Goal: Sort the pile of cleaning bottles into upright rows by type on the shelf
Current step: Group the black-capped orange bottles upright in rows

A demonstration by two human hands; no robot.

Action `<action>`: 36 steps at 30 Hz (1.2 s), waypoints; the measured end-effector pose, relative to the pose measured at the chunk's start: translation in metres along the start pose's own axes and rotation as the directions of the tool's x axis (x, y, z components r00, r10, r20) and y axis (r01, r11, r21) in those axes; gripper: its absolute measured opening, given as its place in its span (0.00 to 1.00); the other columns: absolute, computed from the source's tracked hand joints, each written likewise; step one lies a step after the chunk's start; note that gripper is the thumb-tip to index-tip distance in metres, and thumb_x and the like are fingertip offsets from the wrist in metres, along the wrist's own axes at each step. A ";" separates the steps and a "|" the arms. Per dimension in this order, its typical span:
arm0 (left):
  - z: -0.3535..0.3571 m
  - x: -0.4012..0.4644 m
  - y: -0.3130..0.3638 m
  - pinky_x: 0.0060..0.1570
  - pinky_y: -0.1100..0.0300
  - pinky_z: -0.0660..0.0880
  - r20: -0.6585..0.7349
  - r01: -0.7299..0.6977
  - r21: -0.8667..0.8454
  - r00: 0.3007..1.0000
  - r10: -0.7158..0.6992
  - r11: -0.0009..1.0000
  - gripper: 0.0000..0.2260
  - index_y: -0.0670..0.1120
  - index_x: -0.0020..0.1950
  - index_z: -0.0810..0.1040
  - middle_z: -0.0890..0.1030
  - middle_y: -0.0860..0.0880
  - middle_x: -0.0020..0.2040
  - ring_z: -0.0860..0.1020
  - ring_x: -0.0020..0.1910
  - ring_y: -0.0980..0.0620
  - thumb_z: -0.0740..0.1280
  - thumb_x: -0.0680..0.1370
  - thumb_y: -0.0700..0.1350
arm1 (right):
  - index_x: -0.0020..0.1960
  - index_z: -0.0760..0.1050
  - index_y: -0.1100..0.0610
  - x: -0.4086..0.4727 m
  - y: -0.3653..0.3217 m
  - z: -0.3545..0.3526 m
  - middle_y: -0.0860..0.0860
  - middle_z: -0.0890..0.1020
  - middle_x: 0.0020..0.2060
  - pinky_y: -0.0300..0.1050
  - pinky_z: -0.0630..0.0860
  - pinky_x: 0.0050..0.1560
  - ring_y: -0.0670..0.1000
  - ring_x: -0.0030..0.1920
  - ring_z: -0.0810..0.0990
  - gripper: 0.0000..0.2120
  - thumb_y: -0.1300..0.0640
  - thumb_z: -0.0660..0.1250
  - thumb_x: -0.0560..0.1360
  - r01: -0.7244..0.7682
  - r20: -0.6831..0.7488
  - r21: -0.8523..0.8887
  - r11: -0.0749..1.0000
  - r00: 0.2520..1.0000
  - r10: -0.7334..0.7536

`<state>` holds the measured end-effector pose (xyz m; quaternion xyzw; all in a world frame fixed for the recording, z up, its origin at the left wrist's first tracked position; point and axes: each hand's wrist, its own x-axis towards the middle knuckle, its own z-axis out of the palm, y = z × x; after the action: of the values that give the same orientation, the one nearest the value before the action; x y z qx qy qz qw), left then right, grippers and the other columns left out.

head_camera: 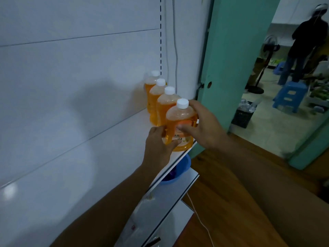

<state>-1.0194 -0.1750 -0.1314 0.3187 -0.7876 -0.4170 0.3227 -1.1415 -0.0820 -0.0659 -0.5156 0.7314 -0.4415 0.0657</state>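
Several orange bottles with white caps stand upright in one row at the right end of the white shelf point(124, 139). The nearest orange bottle point(179, 120) stands at the shelf's front edge. My left hand point(158, 145) grips its lower left side and handle. My right hand point(204, 125) wraps its right side, thumb across the label. Behind it the second bottle point(166, 104), the third bottle point(156, 93) and the farthest bottle point(150, 84) run back toward the rear panel.
A blue basin point(179, 170) sits on a lower shelf under the front edge. A teal door frame point(224, 68) stands right of the shelf. Beyond it are a blue stool point(290, 97), a black crate point(243, 114) and a standing person point(302, 50). Wooden floor lies below right.
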 end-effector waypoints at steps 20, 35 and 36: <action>-0.020 -0.033 -0.016 0.60 0.57 0.74 -0.239 0.238 0.358 0.958 -0.158 0.903 0.30 0.51 0.71 0.67 0.73 0.51 0.66 0.74 0.60 0.53 0.70 0.73 0.60 | 0.78 0.53 0.55 0.012 -0.008 0.015 0.58 0.55 0.77 0.56 0.56 0.75 0.59 0.77 0.52 0.44 0.48 0.73 0.70 0.407 -0.126 -0.224 0.885 0.889 -0.441; -0.249 -0.216 -0.022 0.60 0.58 0.69 -0.628 0.502 0.506 0.772 -0.099 0.702 0.19 0.47 0.66 0.74 0.77 0.48 0.63 0.74 0.62 0.50 0.68 0.77 0.50 | 0.73 0.64 0.58 -0.060 -0.176 0.205 0.55 0.69 0.70 0.51 0.68 0.69 0.55 0.69 0.69 0.31 0.54 0.72 0.74 0.495 0.399 0.298 0.816 0.712 -0.578; -0.263 -0.226 -0.020 0.60 0.57 0.70 -0.646 0.506 0.518 0.760 -0.072 0.689 0.19 0.46 0.65 0.74 0.77 0.48 0.63 0.74 0.61 0.49 0.69 0.77 0.50 | 0.73 0.64 0.57 -0.065 -0.189 0.216 0.54 0.69 0.70 0.50 0.68 0.69 0.54 0.69 0.70 0.31 0.53 0.71 0.74 0.471 0.432 0.316 0.824 0.701 -0.567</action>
<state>-0.6778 -0.1285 -0.0867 0.6496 -0.6810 -0.0374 0.3359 -0.8616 -0.1688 -0.0844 -0.7903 0.4681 -0.3545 0.1753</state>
